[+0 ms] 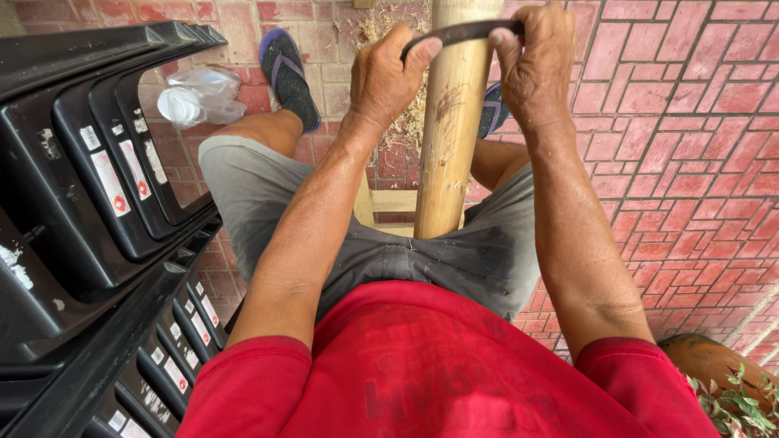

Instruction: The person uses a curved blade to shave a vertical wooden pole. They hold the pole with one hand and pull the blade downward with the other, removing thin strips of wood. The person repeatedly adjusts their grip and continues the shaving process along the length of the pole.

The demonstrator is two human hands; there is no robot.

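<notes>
Shirt: red shirt, nearest, below the pole.
Pole: pale wooden pole between the knees.
Left hand: clenched on curved blade.
Right hand: gripping blade's other end, across pole.

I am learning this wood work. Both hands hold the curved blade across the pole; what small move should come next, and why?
Probably draw the blade toward the body along the pole. The left hand and right hand grip its two ends, it lies across the pole's far part, and shavings lie below.
</notes>
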